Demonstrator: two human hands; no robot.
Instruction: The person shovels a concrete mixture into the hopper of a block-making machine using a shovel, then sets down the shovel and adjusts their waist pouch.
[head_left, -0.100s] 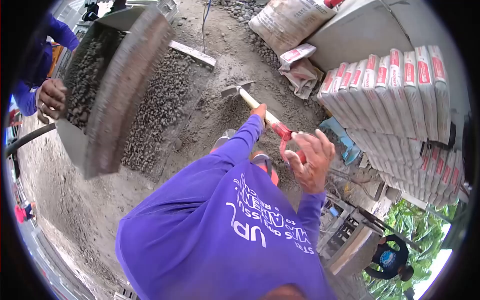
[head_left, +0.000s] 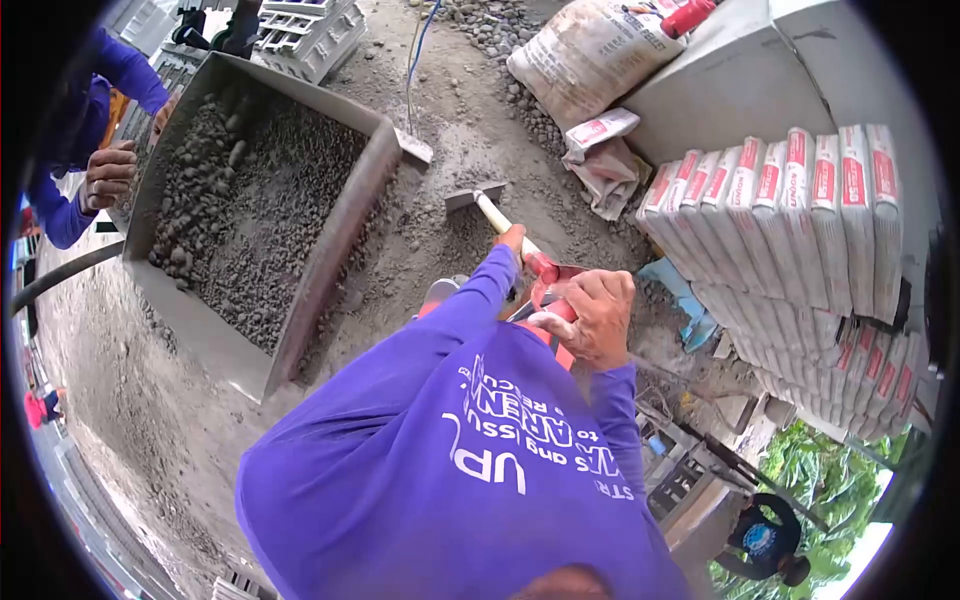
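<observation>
A: What is in hand, and where?

B: A shovel (head_left: 541, 266), near the middle of the view, toward one o'clock from its centre.

A: Which way does it point?

B: Its long axis runs on a slant. The dark blade (head_left: 459, 202) points away from the wearer, between ten and eleven o'clock, at loose grey ground (head_left: 450, 120). The red handle (head_left: 560, 308) is the opposite end, between four and five. A pale shaft (head_left: 494, 213) joins them.

A: And the hands?

B: The left hand (head_left: 512, 239) is closed around the shaft, between blade and red handle. The right hand (head_left: 598, 322), at three o'clock, has its fingers bent in at the red handle; I cannot tell whether they close fully around it.

A: What surrounds this?

B: Near ten o'clock, a large tub (head_left: 205, 320) with its open top facing us holds grey gravelly mix (head_left: 250, 220). Farther out, another person's hand (head_left: 110, 176) is curled just beside it. A bulky sack (head_left: 590, 60) lies at one o'clock. Between two and three, red-labelled bags (head_left: 780, 215) stand in tight rows. The wearer's purple shirt (head_left: 400, 470) fills six o'clock.
</observation>
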